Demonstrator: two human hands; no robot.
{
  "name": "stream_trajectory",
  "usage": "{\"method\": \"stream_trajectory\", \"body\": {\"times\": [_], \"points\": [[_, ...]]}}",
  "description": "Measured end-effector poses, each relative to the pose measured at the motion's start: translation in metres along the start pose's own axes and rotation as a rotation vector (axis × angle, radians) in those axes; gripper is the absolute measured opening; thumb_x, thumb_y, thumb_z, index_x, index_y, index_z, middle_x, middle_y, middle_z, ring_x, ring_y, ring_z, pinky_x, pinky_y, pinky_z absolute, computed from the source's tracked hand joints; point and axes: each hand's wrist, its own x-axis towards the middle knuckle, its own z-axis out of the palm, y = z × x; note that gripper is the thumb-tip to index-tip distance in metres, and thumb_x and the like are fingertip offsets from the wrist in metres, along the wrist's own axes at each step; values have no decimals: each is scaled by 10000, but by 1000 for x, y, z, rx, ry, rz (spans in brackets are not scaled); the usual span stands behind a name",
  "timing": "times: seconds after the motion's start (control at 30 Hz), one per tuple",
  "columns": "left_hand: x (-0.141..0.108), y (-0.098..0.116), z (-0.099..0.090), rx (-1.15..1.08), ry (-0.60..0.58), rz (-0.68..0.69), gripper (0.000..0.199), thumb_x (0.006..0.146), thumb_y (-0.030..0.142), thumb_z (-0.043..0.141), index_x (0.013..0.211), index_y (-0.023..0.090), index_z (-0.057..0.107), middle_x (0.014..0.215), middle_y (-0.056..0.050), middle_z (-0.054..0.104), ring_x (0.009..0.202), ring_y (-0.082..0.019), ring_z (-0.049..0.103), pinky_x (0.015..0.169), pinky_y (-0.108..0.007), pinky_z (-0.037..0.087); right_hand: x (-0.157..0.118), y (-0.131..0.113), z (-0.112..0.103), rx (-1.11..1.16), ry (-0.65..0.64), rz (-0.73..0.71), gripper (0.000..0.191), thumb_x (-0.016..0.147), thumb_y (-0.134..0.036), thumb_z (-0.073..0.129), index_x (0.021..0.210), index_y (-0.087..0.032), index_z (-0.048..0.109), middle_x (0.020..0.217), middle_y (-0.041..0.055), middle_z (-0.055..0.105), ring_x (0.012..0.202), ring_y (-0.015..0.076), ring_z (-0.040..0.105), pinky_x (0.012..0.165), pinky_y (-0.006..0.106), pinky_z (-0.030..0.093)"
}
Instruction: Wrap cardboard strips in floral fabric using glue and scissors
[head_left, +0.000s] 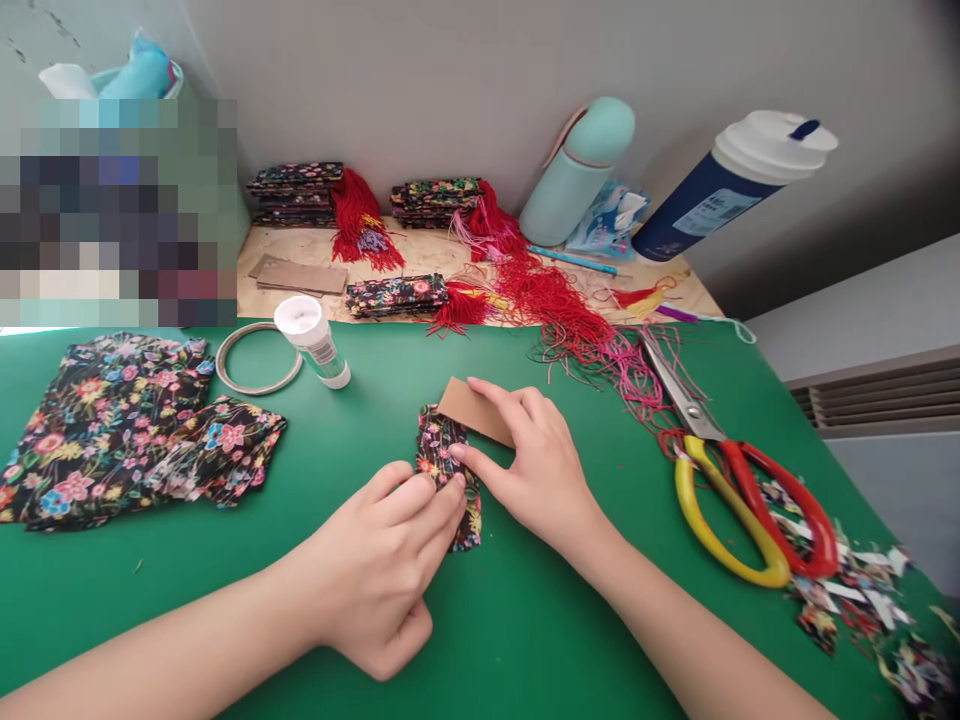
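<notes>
A narrow strip of black floral fabric [469, 525] lies on the green table top, in front of me. From the left, my left hand [394, 555] presses the strip down, its fingers mostly curled and the fingertips on the cloth. Between thumb and fingers, my right hand [536, 465] grips a small brown cardboard rectangle [476, 412]. The card sits at a slant over the strip's far right end, and the right thumb tip touches the cloth. The hands cover part of the strip.
Left are folded floral fabric [97, 430], a tape roll [219, 365] and a glue stick [322, 350]. Behind lie fabric bundles with red tassels [397, 293], cardboard pieces [300, 276], a mint bottle [566, 190] and a blue tumbler [690, 200]. Right are scissors [697, 420] and scraps [862, 580].
</notes>
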Motion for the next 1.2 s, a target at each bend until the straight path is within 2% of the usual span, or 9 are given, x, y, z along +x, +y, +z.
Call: {"method": "stream_trajectory", "body": {"times": [0.1, 0.23, 0.37, 0.53, 0.6, 0.7, 0.8, 1.0, 1.2], "points": [[-1, -1, 3, -37, 26, -7, 563, 726, 262, 464, 1222, 15, 566, 1270, -175, 579, 928, -261, 529, 928, -424, 380, 0, 1, 2, 5, 11, -12, 585, 792, -442, 643, 1327, -259, 490, 925, 70, 531, 860, 265, 537, 795, 444, 458], [-2, -1, 10, -103, 107, -25, 533, 727, 230, 465, 1209, 31, 573, 1234, -153, 601, 1113, -292, 503, 1018, -427, 353, -3, 3, 0, 99, 64, -33, 577, 815, -493, 602, 1321, -239, 491, 923, 70, 529, 890, 265, 540, 824, 443, 456], [-4, 3, 14, -83, 83, -40, 547, 737, 235, 484, 1232, 11, 551, 1295, -190, 555, 1216, -330, 468, 1045, -434, 355, -9, 2, -6, 278, 149, -24, 410, 930, -425, 423, 1284, -225, 479, 956, 70, 541, 866, 221, 556, 761, 375, 478], [-7, 11, 15, 39, 8, -53, 572, 792, 264, 481, 1297, -4, 493, 1378, -227, 478, 1284, -359, 424, 1064, -442, 343, -17, 1, -11, 309, 120, -31, 151, 844, -359, 602, 852, -211, 572, 780, 15, 550, 696, 171, 548, 636, 303, 467], [-8, 13, 15, 78, -6, -60, 565, 816, 275, 470, 1307, -3, 483, 1398, -229, 456, 1290, -360, 420, 1060, -446, 342, -19, 2, -12, 444, 104, 68, 180, 856, -374, 587, 791, -211, 543, 698, -8, 552, 604, 147, 546, 572, 283, 468], [-7, 13, 14, 96, -15, -49, 544, 841, 292, 458, 1303, 6, 492, 1405, -221, 452, 1287, -355, 426, 1046, -450, 349, -15, 3, -12, 829, 73, 262, 183, 896, -403, 522, 907, -220, 510, 681, -21, 594, 521, 129, 573, 518, 277, 510], [-5, 12, 14, 96, 2, -43, 511, 858, 295, 447, 1286, 23, 515, 1389, -205, 479, 1274, -347, 444, 1031, -446, 361, -6, 2, -8, 1077, 61, 289, 253, 820, -379, 630, 981, -253, 482, 823, -2, 627, 684, 154, 642, 617, 318, 579], [-5, 9, 16, 88, 73, -57, 444, 874, 245, 426, 1256, 55, 548, 1358, -170, 523, 1253, -324, 470, 1015, -438, 375, -1, -6, 0, 998, -14, 238, 177, 822, -298, 639, 937, -251, 513, 871, 0, 649, 825, 169, 680, 775, 351, 588], [-3, 7, 15, 89, 68, -59, 425, 874, 224, 436, 1246, 65, 562, 1349, -149, 539, 1234, -302, 494, 1005, -412, 393, -15, -3, -3, 731, -17, 179, 171, 796, -259, 680, 834, -233, 516, 725, -20, 638, 599, 124, 616, 514, 226, 527]]}}
